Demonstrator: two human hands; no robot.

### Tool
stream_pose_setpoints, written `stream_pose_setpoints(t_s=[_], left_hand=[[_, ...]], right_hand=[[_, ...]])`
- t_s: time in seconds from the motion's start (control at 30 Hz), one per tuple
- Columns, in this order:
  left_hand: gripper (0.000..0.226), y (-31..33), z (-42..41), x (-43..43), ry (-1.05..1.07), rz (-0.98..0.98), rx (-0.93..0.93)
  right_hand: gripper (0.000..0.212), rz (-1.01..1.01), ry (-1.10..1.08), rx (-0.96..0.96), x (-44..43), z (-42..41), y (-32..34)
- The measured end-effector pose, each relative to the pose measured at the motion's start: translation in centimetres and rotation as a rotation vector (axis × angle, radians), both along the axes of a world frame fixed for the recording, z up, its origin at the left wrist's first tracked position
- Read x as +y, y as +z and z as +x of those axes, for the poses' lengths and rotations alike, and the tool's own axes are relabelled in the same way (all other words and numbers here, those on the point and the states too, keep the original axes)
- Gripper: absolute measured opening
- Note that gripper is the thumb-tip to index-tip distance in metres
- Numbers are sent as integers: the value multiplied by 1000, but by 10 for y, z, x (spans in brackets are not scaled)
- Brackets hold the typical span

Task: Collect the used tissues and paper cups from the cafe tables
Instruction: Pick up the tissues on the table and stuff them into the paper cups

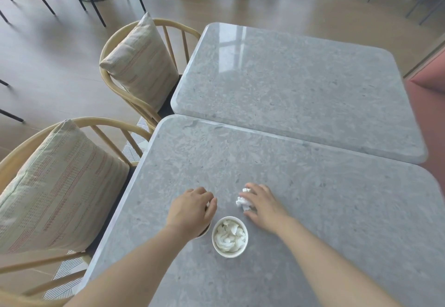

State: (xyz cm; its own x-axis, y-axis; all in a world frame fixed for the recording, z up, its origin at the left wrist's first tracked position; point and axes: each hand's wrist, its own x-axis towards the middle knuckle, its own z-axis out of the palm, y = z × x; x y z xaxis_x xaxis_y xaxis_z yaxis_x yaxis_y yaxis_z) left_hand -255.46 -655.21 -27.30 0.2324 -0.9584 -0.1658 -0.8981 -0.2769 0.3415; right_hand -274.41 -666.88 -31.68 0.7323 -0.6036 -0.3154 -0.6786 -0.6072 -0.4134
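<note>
**Desk:** At the cafe, you stand over the near grey stone worktop. A white paper cup sits on it in front of you, packed with crumpled tissues. That cup is the marker for everything else.

**Photographer:** Just left of that cup, your left hand lies over a second paper cup. Only a sliver of its rim shows under your wrist. The grip is closed: your fingers curl down over the top of the cup.

**Desk:** Just beyond the filled cup and slightly to its right, your right hand covers a loose crumpled tissue lying on the stone. That grip is closed too. Your fingers bend round the white wad and your thumb rests on the side facing the cup.

**Photographer:** The two cups stand side by side. You cannot tell whether they touch, because your left wrist hides the gap.

**Desk:** Well beyond the filled cup, a second grey worktop butts against yours along a narrow seam.

**Photographer:** Far to the cup's left, a wooden chair carries a striped cushion. Another cushion leans in the chair past it. Well beyond the cup and to its right, you can see the corner of a red bench.
</note>
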Motion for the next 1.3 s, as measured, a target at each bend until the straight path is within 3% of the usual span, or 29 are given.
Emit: stream_pose_setpoints(t_s=[0.2,0.37,0.47,0.67,0.8,1.07,1.17,1.3], left_hand=[[31,0,0,0,8,-10,4],[34,2,1,-4,24,78,52],[30,12,3,-9,105,127,208],[26,42,9,6,195,-125,430],[31,57,11,30,150,-169,616],[17,62,8,57,344,-216,648],[15,62,10,59,424,-217,566],[22,60,15,63,378,-213,537]], right_hand=[[29,-132,27,-22,14,-31,-4],[15,27,-276,-95,19,-30,7],[10,83,-361,-211,15,-17,30],[18,123,-265,-383,25,31,93],[30,157,-192,-400,51,53,107],[32,195,-198,-373,81,68,104],[40,158,-151,-318,84,70,104],[42,89,-119,-319,87,69,104]])
